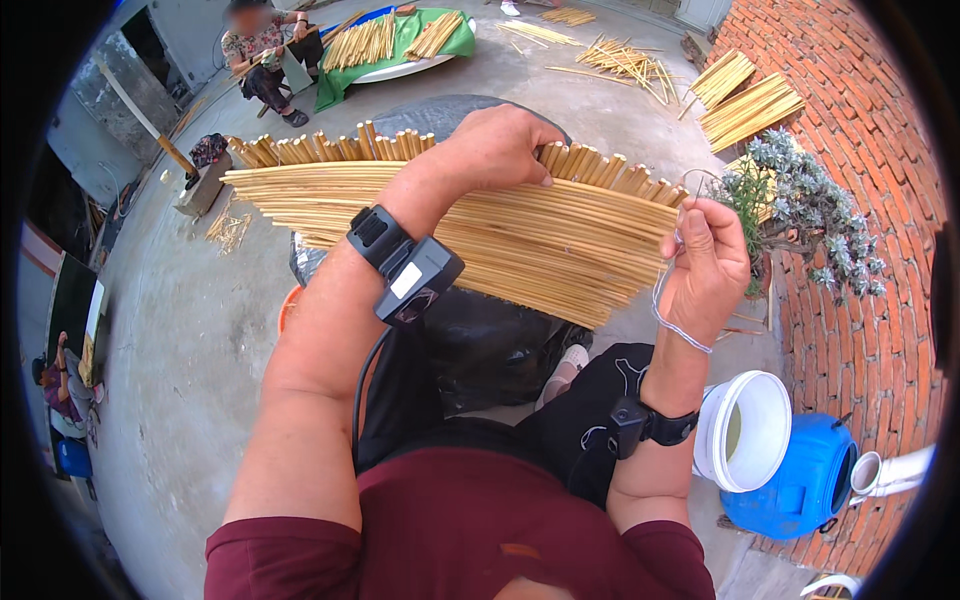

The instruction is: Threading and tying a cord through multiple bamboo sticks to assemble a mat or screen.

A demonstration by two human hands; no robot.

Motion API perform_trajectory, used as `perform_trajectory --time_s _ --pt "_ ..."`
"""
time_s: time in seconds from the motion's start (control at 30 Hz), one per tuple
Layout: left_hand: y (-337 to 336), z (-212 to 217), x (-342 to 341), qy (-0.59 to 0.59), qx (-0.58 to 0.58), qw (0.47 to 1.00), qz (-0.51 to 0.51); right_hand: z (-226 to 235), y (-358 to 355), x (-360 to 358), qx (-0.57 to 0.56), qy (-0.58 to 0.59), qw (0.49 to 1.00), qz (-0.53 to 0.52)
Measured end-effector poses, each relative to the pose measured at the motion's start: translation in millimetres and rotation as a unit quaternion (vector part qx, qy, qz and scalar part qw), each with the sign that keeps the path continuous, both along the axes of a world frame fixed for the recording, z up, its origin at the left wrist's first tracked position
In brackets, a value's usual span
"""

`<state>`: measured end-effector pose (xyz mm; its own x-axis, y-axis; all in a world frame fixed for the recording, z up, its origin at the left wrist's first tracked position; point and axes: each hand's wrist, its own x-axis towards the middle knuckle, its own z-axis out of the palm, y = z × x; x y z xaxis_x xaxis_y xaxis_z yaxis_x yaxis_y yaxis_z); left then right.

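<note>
Across my lap lies a mat of slender yellow stalks (540, 235) set side by side, with a row of cut stalk ends (610, 172) sticking up along its far edge. My left hand (500, 148) reaches over that edge and is closed on it, thumb on the near side, most fingers hidden behind the stalks. At the mat's right end my right hand (708, 262) is closed in a pinch on a white string (660, 300). The string loops down past the wrist. A thin, curved, needle-like piece shows above the fingertips, too small to make out well.
Black plastic sheeting (490, 345) lies under the mat. To my right stand a white bucket (745, 430), a blue barrel (790, 490), a potted plant (810, 200) and a brick wall (860, 90). Stalk bundles (750, 110) lie beyond. Another person (268, 50) sits by a green-covered table (460, 45).
</note>
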<state>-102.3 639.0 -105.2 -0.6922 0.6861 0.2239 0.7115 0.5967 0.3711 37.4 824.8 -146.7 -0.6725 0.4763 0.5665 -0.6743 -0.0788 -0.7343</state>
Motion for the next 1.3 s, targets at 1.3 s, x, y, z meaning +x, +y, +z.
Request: perform_trajectory --time_s 1.3 --pt "-36 -31 87 0.191 0.027 0.98 0.051 -68 -39 100 0.131 -0.236 0.962 -0.033"
